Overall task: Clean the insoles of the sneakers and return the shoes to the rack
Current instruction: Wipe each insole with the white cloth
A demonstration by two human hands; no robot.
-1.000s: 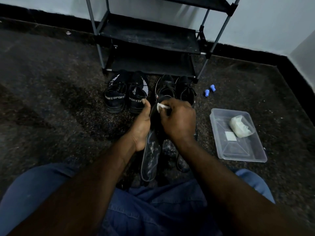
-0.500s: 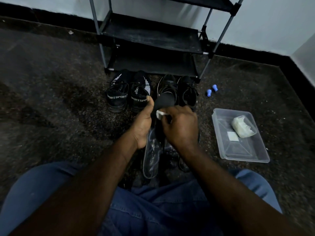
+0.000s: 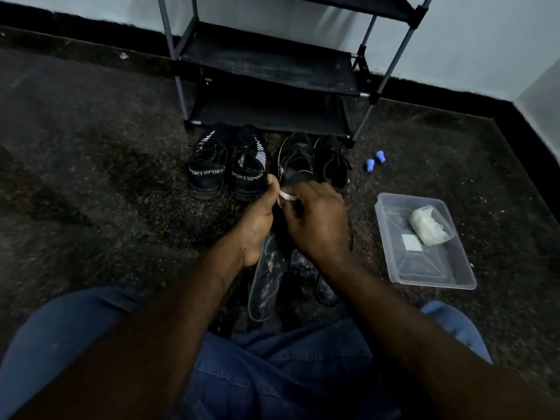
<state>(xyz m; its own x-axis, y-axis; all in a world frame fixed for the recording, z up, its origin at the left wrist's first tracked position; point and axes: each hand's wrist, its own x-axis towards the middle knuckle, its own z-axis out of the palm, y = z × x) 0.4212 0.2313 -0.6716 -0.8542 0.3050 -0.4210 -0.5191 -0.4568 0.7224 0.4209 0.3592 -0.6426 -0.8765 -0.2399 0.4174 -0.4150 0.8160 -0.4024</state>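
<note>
On the dark floor before the rack [image 3: 266, 71], a black pair of sneakers lettered SPORT [image 3: 248, 174] stands at left. Just right of it the left hand [image 3: 257, 221] grips a dark insole [image 3: 298, 178], thumb up along its edge. The right hand [image 3: 318, 222], close against the left, pinches a white wipe [image 3: 286, 196] onto that insole. Behind the hands stands a plain black pair [image 3: 330, 165]; another insole [image 3: 266, 283] lies on the floor under the wrists. Further right lie two small blue pieces [image 3: 374, 160] and a clear tray [image 3: 436, 268] holding a white bundle [image 3: 428, 225]
</note>
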